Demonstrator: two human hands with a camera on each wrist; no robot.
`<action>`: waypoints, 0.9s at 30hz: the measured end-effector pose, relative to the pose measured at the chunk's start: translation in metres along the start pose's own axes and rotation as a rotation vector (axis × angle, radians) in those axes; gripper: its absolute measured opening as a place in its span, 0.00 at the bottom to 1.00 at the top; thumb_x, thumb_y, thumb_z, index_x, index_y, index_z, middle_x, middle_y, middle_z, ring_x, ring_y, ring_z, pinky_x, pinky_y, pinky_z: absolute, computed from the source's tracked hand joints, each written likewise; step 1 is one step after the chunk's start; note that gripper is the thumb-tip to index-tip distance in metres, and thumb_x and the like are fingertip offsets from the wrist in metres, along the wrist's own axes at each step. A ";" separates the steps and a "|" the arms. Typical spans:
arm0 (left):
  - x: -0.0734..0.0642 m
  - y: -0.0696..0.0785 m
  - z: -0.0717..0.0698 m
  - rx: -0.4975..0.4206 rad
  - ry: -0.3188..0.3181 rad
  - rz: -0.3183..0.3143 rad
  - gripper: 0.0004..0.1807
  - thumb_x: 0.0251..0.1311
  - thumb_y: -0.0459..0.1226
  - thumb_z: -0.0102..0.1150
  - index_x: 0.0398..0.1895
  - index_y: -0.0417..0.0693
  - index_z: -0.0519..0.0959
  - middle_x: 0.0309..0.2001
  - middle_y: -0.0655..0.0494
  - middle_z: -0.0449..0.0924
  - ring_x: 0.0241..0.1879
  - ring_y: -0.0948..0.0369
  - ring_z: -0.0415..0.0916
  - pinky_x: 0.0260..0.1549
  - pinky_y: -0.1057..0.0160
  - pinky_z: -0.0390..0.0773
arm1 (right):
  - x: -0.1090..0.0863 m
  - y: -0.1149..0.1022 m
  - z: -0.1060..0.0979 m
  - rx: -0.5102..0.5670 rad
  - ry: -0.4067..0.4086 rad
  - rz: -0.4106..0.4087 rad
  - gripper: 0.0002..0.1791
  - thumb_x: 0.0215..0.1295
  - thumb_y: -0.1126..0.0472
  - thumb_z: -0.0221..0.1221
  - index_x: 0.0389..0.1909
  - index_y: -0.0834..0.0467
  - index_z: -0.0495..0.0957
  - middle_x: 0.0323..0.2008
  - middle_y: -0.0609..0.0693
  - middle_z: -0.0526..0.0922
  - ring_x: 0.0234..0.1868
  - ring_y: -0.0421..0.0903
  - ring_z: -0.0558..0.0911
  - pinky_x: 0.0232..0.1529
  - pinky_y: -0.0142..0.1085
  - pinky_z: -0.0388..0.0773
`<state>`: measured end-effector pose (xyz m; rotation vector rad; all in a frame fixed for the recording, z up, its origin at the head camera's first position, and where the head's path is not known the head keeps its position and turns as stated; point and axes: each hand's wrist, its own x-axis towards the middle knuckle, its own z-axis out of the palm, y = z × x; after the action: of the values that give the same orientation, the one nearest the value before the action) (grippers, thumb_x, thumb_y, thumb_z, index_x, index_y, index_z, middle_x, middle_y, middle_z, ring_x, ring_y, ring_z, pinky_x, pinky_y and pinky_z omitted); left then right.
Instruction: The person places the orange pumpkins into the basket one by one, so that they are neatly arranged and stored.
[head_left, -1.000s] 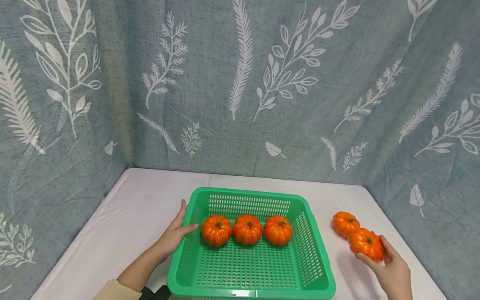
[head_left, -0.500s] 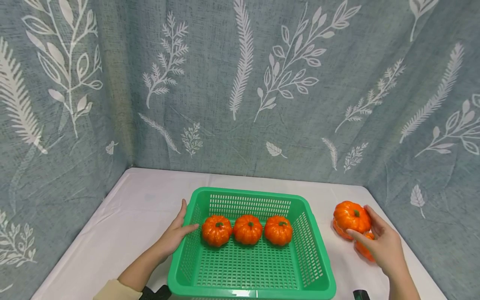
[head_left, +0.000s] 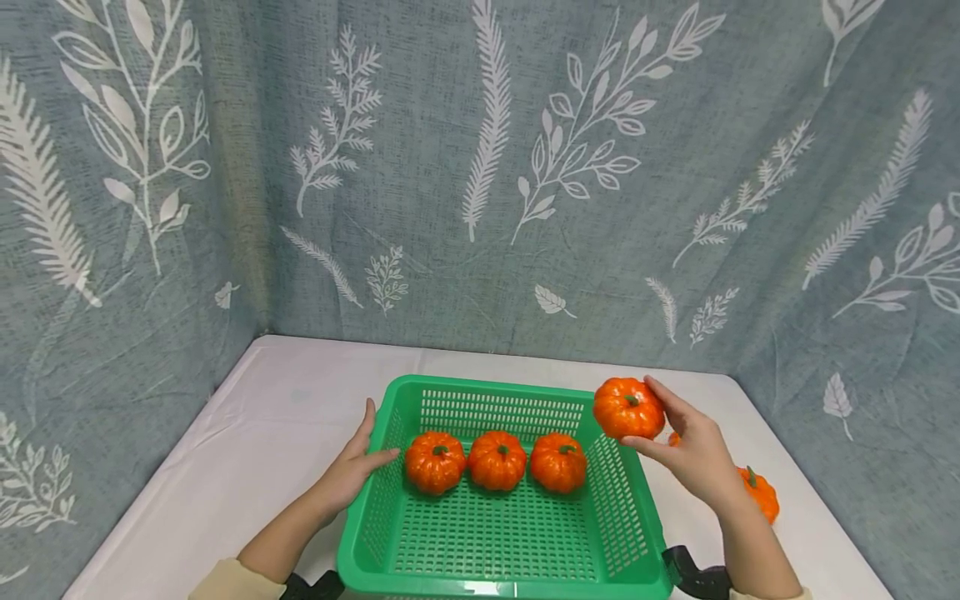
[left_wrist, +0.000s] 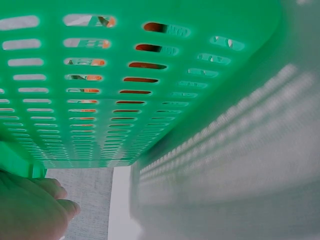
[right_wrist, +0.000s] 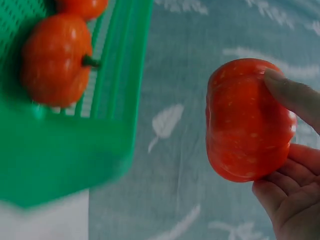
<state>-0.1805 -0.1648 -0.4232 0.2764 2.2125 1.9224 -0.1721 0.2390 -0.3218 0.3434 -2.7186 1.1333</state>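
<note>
My right hand (head_left: 693,446) holds an orange toy pumpkin (head_left: 628,407) between thumb and fingers, raised at the right rim of the green plastic basket (head_left: 495,585). In the right wrist view this pumpkin (right_wrist: 247,120) is seen side-on, the thumb on one side and fingertips on the other. Three more pumpkins sit in a row inside the basket: a left one (head_left: 436,462), a middle one (head_left: 497,460) and a right one (head_left: 558,462). My left hand (head_left: 348,471) grips the basket's left rim, thumb over it and fingers outside the slotted wall (left_wrist: 100,110).
On the white tablecloth (head_left: 300,392), right of the basket, lies a pumpkin (head_left: 760,493) partly behind my right forearm. Another pumpkin (head_left: 674,438) is mostly hidden by my right hand. A leaf-patterned grey-green curtain (head_left: 435,250) surrounds the table's back and sides.
My right hand has lifted its pumpkin and carried it left, from above the table pumpkins to the basket's right rim. The left hand and the basket have stayed put.
</note>
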 end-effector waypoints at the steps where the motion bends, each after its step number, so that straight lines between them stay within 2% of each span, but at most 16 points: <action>1: 0.000 0.000 0.000 0.000 0.001 0.000 0.46 0.67 0.34 0.42 0.70 0.50 0.17 0.73 0.36 0.29 0.55 0.45 0.73 0.40 0.57 0.84 | 0.002 -0.003 0.004 -0.005 -0.013 -0.025 0.46 0.49 0.57 0.69 0.69 0.60 0.58 0.66 0.62 0.65 0.68 0.60 0.62 0.63 0.39 0.68; 3: 0.000 -0.001 0.000 -0.004 0.002 -0.001 0.46 0.67 0.34 0.42 0.70 0.50 0.17 0.73 0.35 0.30 0.54 0.44 0.74 0.40 0.57 0.85 | 0.006 -0.008 0.012 -0.005 -0.045 -0.064 0.45 0.49 0.58 0.69 0.68 0.61 0.59 0.65 0.62 0.66 0.68 0.60 0.63 0.63 0.49 0.65; 4: 0.000 -0.001 0.000 -0.005 0.002 -0.002 0.46 0.67 0.34 0.42 0.70 0.50 0.17 0.73 0.35 0.30 0.54 0.44 0.74 0.40 0.57 0.85 | 0.008 -0.011 0.016 -0.003 -0.062 -0.078 0.45 0.50 0.57 0.69 0.68 0.60 0.60 0.66 0.61 0.66 0.68 0.59 0.63 0.64 0.49 0.64; 10: 0.001 -0.002 0.001 0.001 0.004 -0.002 0.46 0.67 0.34 0.42 0.70 0.49 0.18 0.73 0.36 0.29 0.58 0.43 0.69 0.42 0.58 0.84 | 0.017 -0.028 0.036 0.033 -0.143 -0.140 0.44 0.49 0.60 0.69 0.68 0.59 0.61 0.66 0.58 0.66 0.67 0.56 0.65 0.64 0.48 0.66; 17: 0.001 -0.002 0.000 -0.001 0.009 0.003 0.46 0.67 0.33 0.42 0.70 0.49 0.18 0.73 0.34 0.30 0.54 0.44 0.74 0.40 0.57 0.84 | 0.023 -0.051 0.057 0.055 -0.254 -0.232 0.45 0.47 0.62 0.70 0.68 0.60 0.61 0.66 0.56 0.66 0.66 0.54 0.67 0.65 0.47 0.67; 22: 0.001 -0.003 0.000 -0.007 0.007 0.002 0.46 0.67 0.33 0.41 0.70 0.49 0.18 0.73 0.34 0.33 0.53 0.45 0.74 0.40 0.57 0.85 | 0.024 -0.066 0.071 -0.020 -0.316 -0.300 0.45 0.47 0.60 0.71 0.67 0.58 0.62 0.65 0.55 0.69 0.64 0.53 0.70 0.62 0.47 0.72; 27: 0.001 -0.002 0.000 -0.006 0.005 -0.001 0.46 0.67 0.33 0.42 0.70 0.49 0.18 0.73 0.34 0.30 0.52 0.45 0.75 0.40 0.58 0.85 | 0.026 -0.075 0.084 -0.084 -0.399 -0.373 0.44 0.47 0.58 0.71 0.67 0.59 0.63 0.65 0.54 0.69 0.64 0.52 0.70 0.63 0.48 0.71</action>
<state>-0.1816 -0.1651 -0.4255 0.2697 2.2087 1.9312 -0.1823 0.1241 -0.3229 1.1149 -2.8344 0.9208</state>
